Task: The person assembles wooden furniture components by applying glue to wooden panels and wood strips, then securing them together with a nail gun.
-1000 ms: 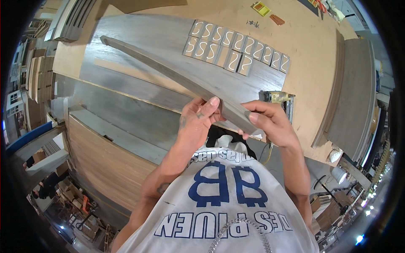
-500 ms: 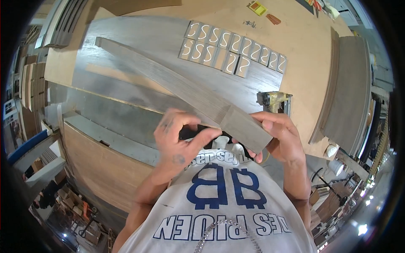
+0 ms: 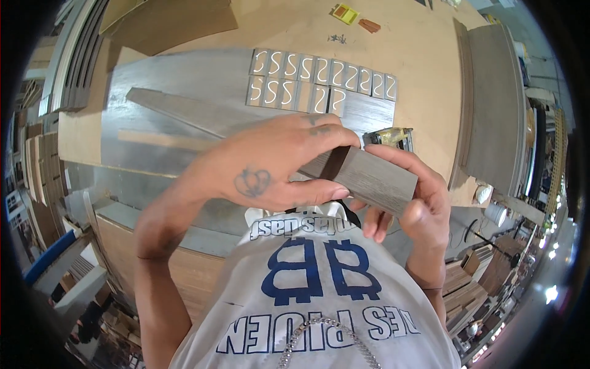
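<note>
A long grey-brown wooden post (image 3: 175, 111) lies slanting over the table, its near end close to my chest. At that end is a thicker rectangular wooden block (image 3: 381, 178) with a dark side face. My left hand (image 3: 276, 160) reaches over the post and grips it where it meets the block, thumb on the near edge, fingers on the far edge. My right hand (image 3: 427, 197) is closed around the block's outer end. Beyond them lie two rows of small wooden pieces (image 3: 305, 66), most with a white squiggle. Behind the block is a black-and-yellow nail gun (image 3: 393, 136), partly hidden.
The tan worktable (image 3: 424, 80) carries a wide grey panel (image 3: 132, 71). A cardboard box (image 3: 178, 27) stands far left, and stacked boards (image 3: 495, 111) lie at the right. A yellow packet (image 3: 345, 13) and reddish strips (image 3: 369, 25) are at the back.
My left hand has moved up and right, from beside the joint to across the post. The block has shifted slightly right and turned, showing its dark side face. My right hand still holds its end.
</note>
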`<state>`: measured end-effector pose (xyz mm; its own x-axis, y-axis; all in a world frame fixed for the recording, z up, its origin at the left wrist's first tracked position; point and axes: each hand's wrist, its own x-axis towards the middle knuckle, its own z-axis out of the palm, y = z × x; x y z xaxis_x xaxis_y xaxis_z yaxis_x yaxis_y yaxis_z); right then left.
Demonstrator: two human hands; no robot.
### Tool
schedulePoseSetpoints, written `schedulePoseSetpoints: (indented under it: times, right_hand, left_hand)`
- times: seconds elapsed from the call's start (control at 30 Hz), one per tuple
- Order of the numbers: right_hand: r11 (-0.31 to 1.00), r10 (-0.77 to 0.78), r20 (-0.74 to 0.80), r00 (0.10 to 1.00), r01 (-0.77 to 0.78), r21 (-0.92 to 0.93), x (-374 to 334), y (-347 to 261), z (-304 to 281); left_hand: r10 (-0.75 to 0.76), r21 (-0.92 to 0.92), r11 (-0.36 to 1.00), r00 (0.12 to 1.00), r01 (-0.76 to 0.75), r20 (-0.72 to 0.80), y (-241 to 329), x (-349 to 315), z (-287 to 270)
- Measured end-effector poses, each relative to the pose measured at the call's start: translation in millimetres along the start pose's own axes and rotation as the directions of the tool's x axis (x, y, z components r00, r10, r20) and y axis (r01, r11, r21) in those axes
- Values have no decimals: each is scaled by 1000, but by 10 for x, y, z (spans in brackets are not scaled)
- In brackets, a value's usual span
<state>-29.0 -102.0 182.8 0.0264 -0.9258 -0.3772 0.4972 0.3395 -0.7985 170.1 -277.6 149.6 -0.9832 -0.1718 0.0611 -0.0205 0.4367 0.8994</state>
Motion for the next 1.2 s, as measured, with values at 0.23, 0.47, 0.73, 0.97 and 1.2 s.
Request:
schedulePoseSetpoints:
  times: [0.23,0.47,0.73,0.97,1.2]
  right_hand:
    - [982,-187,-206,961,174,-77,28,-106,325]
    - [878,-384,-356,852,218,-426,49,24,201]
    - [218,-558,189,808,362,-906,-99,138,-106]
    - [164,-577,419,701,602,-782,-38,24,52]
    - [110,-629,476,614,677,-727,-43,-28,109]
  left_hand:
    - [-28,-238,968,971,86,236,-7,228,-500]
    - [162,73,985,978,-154,-127,-95,112,-119]
    - [421,375,878,854,-298,-305,-132,-80,249]
    - [473,457,860,693,-227,-544,42,-247,514]
    - [452,495,854,698,-160,-554,135,-315,535]
